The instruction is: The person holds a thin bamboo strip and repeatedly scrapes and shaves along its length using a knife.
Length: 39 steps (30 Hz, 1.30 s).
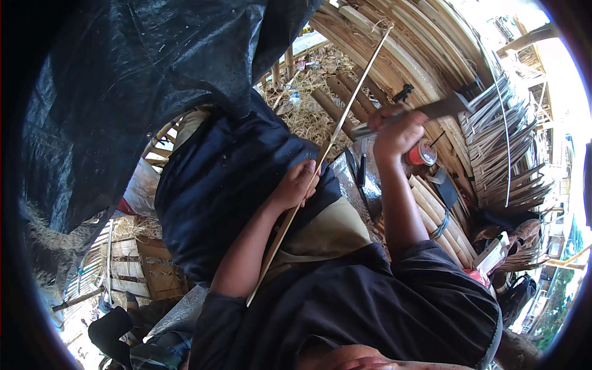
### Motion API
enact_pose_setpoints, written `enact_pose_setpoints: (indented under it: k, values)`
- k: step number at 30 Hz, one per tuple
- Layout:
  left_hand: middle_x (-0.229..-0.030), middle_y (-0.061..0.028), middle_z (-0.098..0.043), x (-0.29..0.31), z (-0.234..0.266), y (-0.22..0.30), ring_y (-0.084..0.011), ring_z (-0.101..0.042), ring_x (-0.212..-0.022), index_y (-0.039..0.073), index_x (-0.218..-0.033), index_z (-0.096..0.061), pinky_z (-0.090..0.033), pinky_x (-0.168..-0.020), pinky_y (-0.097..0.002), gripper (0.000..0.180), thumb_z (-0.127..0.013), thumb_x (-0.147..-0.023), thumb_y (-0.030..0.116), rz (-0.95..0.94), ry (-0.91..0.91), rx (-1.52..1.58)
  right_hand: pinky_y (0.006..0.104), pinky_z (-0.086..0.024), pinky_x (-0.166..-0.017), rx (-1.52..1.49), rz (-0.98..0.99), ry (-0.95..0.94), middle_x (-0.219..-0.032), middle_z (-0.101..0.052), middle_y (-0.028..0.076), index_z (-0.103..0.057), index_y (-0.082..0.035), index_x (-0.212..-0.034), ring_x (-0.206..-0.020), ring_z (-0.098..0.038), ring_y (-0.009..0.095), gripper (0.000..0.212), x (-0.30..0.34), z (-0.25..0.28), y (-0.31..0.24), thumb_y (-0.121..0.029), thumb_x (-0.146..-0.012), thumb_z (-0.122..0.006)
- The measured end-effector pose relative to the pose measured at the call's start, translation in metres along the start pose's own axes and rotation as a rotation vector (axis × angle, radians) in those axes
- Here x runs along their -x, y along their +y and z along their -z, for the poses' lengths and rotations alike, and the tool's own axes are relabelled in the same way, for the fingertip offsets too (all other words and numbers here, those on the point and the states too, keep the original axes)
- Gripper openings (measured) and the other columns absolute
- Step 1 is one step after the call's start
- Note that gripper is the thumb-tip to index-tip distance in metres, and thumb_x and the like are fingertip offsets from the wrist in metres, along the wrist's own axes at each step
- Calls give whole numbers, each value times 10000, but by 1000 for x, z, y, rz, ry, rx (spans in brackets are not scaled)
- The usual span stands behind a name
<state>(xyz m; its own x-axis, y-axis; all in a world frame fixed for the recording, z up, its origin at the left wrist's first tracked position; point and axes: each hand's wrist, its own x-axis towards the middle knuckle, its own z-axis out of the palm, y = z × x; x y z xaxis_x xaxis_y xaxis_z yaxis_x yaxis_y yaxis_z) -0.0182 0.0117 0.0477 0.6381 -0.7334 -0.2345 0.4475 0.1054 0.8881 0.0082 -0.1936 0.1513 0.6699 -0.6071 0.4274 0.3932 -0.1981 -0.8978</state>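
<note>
My left hand (299, 184) is closed around a long, thin bamboo strip (353, 95) above my lap. The strip slants from beside my left forearm up to the far right, its far end frayed. Off to the right, my right hand (399, 132) is raised and wrapped around a large knife (447, 108). Motion smears the knife, and I cannot tell its blade from its handle for certain. It is apart from the strip. A dark blue cloth (216, 179) covers my legs.
Split bamboo slats (425, 68) lie at the far right, beside dry palm fronds (502, 135). Near my right forearm are a red tub (422, 153), a black-handled knife (362, 165) and a tied bamboo bundle (439, 219). A black tarp (142, 80) hangs at the upper left. Shavings (308, 105) litter the ground.
</note>
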Motion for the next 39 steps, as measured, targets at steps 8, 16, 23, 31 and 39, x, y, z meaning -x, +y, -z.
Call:
enact_pose_setpoints:
  k: [8, 16, 23, 31, 39]
  values:
    - [-553, 51, -353, 1, 0, 0, -42, -343, -431, 92, -963, -485, -316, -355, -213, 438, -340, -1052, 495, 0, 9, 12, 305, -346, -362, 708, -468, -518, -496, -477, 4, -583, -37, -670, -372, -463, 125, 622, -22, 5, 41, -615, -897, -622]
    - [-547, 45, -356, 4, 5, 3, -45, -328, -387, 84, -1053, -508, -335, -360, -210, 417, -317, -1066, 454, 30, -38, 156, 286, -413, -444, 575, -473, -528, -579, -527, 7, -608, -25, -787, -446, -500, 111, 412, -35, 42, 49, -388, -982, -605]
    - [-523, 52, -323, 3, 12, 1, -38, -298, -364, 67, -1074, -486, -298, -314, -199, 455, -288, -1064, 476, 88, -93, 210, 422, -522, -718, 931, -375, -542, -772, -685, 190, -689, 13, -983, -770, -701, 300, 528, -89, 41, 75, -500, -940, -573]
    - [-507, 63, -318, -3, 18, -1, -44, -303, -354, 155, -908, -417, -278, -313, -203, 407, -301, -1050, 518, 166, -190, 358, 512, -510, -871, 1355, -248, -523, -950, -674, 315, -709, 10, -962, -973, -652, 469, 702, -122, 18, 86, -645, -930, -460]
    - [-486, 59, -306, -3, 23, -8, -44, -290, -330, 174, -874, -380, -266, -295, -198, 409, -276, -1049, 528, 170, -244, 477, 529, -500, -848, 1204, -376, -671, -906, -672, 306, -697, -13, -975, -934, -634, 503, 641, -123, 17, 87, -593, -974, -425]
